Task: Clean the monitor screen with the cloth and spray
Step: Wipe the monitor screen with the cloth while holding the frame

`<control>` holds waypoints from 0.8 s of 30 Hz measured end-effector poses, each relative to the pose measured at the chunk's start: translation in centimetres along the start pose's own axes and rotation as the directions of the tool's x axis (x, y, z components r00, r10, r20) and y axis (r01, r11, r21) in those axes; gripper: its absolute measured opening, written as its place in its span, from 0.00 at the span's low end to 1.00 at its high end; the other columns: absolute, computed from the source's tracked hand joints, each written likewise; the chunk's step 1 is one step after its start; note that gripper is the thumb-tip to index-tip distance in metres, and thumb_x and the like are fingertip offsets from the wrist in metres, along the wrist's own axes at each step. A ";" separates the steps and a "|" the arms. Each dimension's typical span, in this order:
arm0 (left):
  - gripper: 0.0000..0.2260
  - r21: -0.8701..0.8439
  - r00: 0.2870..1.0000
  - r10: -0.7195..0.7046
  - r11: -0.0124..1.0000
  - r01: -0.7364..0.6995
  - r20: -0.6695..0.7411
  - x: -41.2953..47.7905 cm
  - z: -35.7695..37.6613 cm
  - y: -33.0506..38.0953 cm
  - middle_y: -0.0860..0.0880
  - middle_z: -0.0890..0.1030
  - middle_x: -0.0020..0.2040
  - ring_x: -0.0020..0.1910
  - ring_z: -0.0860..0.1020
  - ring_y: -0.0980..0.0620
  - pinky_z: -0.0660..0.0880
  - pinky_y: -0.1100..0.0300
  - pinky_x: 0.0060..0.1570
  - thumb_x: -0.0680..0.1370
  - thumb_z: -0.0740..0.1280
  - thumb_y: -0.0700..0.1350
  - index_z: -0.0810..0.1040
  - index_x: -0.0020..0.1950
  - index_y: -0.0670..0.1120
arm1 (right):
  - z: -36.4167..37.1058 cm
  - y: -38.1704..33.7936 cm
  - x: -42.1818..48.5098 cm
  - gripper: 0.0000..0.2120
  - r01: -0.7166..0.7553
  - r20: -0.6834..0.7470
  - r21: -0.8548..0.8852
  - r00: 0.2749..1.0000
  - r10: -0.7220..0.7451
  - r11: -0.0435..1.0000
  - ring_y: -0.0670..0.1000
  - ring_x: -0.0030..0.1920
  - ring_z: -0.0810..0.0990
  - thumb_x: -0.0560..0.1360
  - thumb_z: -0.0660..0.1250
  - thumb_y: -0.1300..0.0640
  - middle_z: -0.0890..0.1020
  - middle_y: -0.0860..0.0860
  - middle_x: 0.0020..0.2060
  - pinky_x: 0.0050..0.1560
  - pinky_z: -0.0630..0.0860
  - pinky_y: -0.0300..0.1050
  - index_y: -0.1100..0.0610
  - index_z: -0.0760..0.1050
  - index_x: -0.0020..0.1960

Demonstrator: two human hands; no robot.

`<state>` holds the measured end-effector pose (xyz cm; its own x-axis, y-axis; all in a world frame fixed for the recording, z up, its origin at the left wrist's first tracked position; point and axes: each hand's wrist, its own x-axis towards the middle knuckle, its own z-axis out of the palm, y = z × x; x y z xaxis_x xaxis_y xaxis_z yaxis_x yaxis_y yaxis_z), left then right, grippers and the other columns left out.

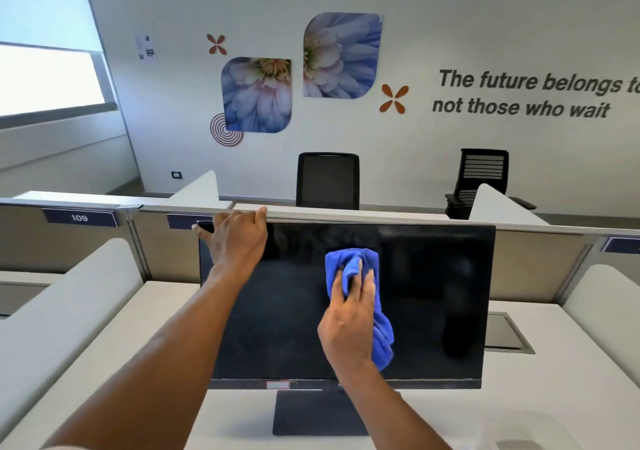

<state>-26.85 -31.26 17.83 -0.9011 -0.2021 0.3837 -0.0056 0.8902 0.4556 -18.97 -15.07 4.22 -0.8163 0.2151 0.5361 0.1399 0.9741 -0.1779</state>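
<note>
A black monitor (433, 293) stands on a white desk, its dark screen facing me and its flat stand (304, 415) below. My left hand (239, 238) grips the monitor's top left edge, fingers curled over the top. My right hand (349, 321) presses a bunched blue cloth (349, 262) against the middle of the screen; part of the cloth hangs down past my wrist. A faint clear shape at the bottom right corner (519, 439) may be the spray bottle; I cannot tell.
The white desk (554, 397) has curved white side dividers left (69, 311) and right (609, 297). A grey cable hatch (505, 335) lies behind the monitor's right side. A partition rail (381, 215) runs behind, with two black chairs (327, 179) beyond it.
</note>
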 end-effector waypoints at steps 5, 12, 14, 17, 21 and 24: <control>0.25 -0.013 1.000 0.009 1.000 -0.009 -0.014 0.0 -0.1 -0.2 0.46 0.83 0.55 0.66 0.70 0.41 0.46 0.27 0.70 0.83 0.49 0.58 0.84 0.52 0.48 | -0.3 -0.8 -0.2 0.33 0.088 -0.066 0.055 0.994 -0.084 0.995 0.70 0.71 0.64 0.67 0.65 0.67 0.65 0.65 0.72 0.71 0.63 0.61 0.65 0.65 0.72; 0.25 -0.040 0.999 0.031 0.999 -0.031 -0.008 0.5 0.1 -0.5 0.46 0.83 0.47 0.66 0.70 0.41 0.42 0.27 0.70 0.82 0.51 0.57 0.84 0.44 0.46 | -0.8 4.8 1.1 0.26 -0.318 -0.101 0.078 0.940 0.324 0.945 0.74 0.66 0.66 0.70 0.57 0.66 0.68 0.75 0.63 0.69 0.64 0.63 0.72 0.65 0.68; 0.25 -0.045 0.999 0.041 0.998 -0.042 -0.022 0.4 0.2 -0.6 0.46 0.83 0.46 0.65 0.71 0.41 0.43 0.27 0.70 0.82 0.52 0.56 0.84 0.43 0.46 | -0.9 4.5 1.2 0.27 -0.361 -0.091 0.093 0.925 0.369 0.928 0.74 0.66 0.66 0.70 0.60 0.69 0.68 0.75 0.63 0.69 0.65 0.64 0.72 0.63 0.69; 0.25 -0.049 0.999 0.040 0.998 -0.041 -0.025 0.5 0.3 -0.8 0.46 0.83 0.48 0.66 0.70 0.41 0.44 0.27 0.70 0.82 0.52 0.57 0.84 0.42 0.47 | -0.7 2.0 0.9 0.28 -0.325 -0.063 0.074 0.942 0.330 0.943 0.75 0.64 0.68 0.66 0.63 0.68 0.70 0.74 0.61 0.67 0.68 0.65 0.71 0.67 0.67; 0.25 -0.042 0.999 0.044 0.998 -0.045 -0.024 0.4 0.1 -0.7 0.46 0.82 0.46 0.63 0.72 0.41 0.45 0.27 0.70 0.82 0.52 0.57 0.84 0.43 0.47 | 0.3 -2.6 -0.2 0.27 -0.117 -0.040 0.054 0.992 0.120 0.992 0.74 0.66 0.68 0.67 0.56 0.66 0.70 0.71 0.66 0.65 0.68 0.65 0.67 0.71 0.66; 0.24 -0.037 0.999 0.044 0.998 -0.045 -0.024 0.4 0.1 -0.7 0.45 0.82 0.45 0.63 0.72 0.41 0.45 0.28 0.70 0.82 0.52 0.57 0.84 0.44 0.47 | 1.0 -5.8 -1.5 0.28 0.088 -0.032 0.055 0.996 -0.086 0.995 0.71 0.67 0.68 0.69 0.52 0.64 0.69 0.67 0.69 0.64 0.70 0.64 0.64 0.71 0.67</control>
<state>-27.27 -31.95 17.63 -0.8898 -0.1723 0.4225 0.0511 0.8825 0.4675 -19.12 -21.14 3.63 -0.8069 0.1326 0.5756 0.0368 0.9839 -0.1751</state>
